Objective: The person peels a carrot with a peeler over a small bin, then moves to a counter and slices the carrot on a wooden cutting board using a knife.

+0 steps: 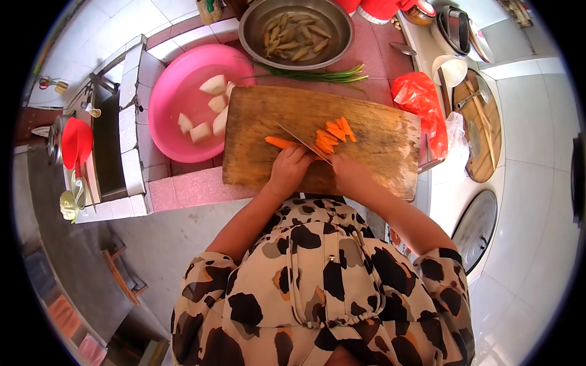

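Observation:
On a worn wooden cutting board point(256, 122), my left hand point(289, 168) is closed over a carrot point(279, 142), whose uncut end sticks out to the left. My right hand point(353, 175) grips a knife point(299, 139); its handle is hidden in the fist and the blade points up and left, close beside the left fingertips. Cut carrot pieces point(328, 138) lie on the board just right of the blade, and a few more are a little farther back.
A pink basin point(160, 104) with white chunks in water stands left of the board. Behind it sit a metal bowl point(247, 36) of shrimp and some green onions point(332, 75). At the right are a red plastic bag point(421, 100) and a round wooden lid point(485, 165).

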### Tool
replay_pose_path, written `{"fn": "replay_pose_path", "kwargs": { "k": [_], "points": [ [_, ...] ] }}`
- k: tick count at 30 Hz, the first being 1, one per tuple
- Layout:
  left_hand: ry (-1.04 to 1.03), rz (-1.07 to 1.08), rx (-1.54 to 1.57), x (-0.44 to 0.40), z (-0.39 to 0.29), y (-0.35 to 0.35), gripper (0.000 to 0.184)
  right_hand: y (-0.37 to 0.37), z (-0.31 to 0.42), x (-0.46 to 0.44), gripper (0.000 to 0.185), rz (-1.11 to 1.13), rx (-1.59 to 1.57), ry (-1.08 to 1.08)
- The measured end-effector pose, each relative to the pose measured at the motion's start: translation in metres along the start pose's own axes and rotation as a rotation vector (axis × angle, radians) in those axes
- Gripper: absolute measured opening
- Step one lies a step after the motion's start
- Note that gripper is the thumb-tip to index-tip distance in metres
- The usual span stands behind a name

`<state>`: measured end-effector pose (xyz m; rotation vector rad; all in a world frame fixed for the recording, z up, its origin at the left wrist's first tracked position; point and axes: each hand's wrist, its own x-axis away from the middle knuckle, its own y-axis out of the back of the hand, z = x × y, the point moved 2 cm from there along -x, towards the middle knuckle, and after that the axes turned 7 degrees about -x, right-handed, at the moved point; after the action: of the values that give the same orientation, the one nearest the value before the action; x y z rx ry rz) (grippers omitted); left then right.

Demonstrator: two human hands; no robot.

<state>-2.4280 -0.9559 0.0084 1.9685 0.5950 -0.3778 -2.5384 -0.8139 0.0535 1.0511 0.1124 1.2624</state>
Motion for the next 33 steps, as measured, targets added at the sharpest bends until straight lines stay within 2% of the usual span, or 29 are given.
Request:
{"fn": "replay_pose_path", "kwargs": {
  "k": [3, 8, 11, 15, 20, 26, 29, 33],
  "points": [
    [-0.016, 0.029, 0.0, 0.002, 0.002, 0.003, 0.02, -0.004, 0.005, -0.016, 0.033, -0.014, 0.003, -0.021],
    [-0.016, 0.0, -0.009, 0.007, 0.004, 0.005, 0.02, 0.015, 0.0, 0.017, 0.03, -0.065, -0.081, 0.041],
    [-0.009, 0.0, -0.008, 0.006, 0.003, 0.001, 0.019, -0.001, -0.004, 0.01, 0.033, 0.031, 0.023, -0.017],
    [-0.026, 0.026, -0.004, 0.006, 0.003, 0.005, 0.019, -0.011, -0.002, -0.011, 0.035, -0.066, -0.016, 0.006],
    [-0.015, -0.001, 0.0, 0.01, 0.002, 0.004, 0.021, 0.007, -0.005, 0.018, 0.033, -0.092, -0.019, 0.062],
    [-0.003, 0.041, -0.024, 0.01, 0.003, -0.001, 0.019, -0.007, 0.016, -0.007, 0.035, -0.028, 0.001, -0.055],
    [-0.029, 0.037, -0.015, 0.013, 0.004, 0.0, 0.018, -0.017, -0.012, -0.009, 0.035, -0.111, -0.035, 0.01],
    [-0.009, -0.007, -0.02, 0.015, 0.001, 0.001, 0.02, 0.005, 0.006, 0.018, 0.036, -0.042, -0.025, 0.017]
  ]
}}
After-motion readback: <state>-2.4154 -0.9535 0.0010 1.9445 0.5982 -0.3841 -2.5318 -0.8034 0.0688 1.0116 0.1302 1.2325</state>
